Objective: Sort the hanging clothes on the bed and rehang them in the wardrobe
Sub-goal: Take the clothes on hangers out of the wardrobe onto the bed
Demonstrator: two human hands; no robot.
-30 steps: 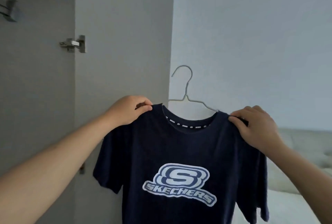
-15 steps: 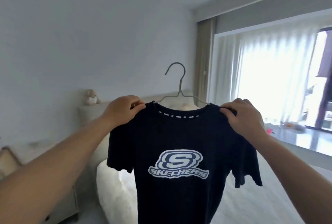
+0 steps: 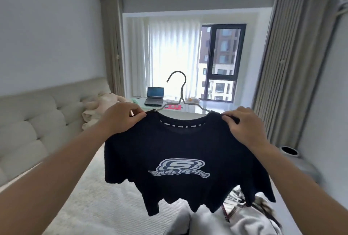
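T-shirt (image 3: 180, 159), navy with a pale logo, hangs on a wire hanger (image 3: 181, 101) held up over the bed (image 3: 98, 193), the left hand (image 3: 120, 117) pinching one shoulder seam and the right hand (image 3: 243, 123) pinching the other. A second ago the same shirt was raised before the open wardrobe door; the view has since swung round past the wall to the window (image 3: 218, 61) and a heap of pale clothes (image 3: 235, 217) below. The turn suggests the shirt is bound for the bed pile for sorting, not the rail yet.
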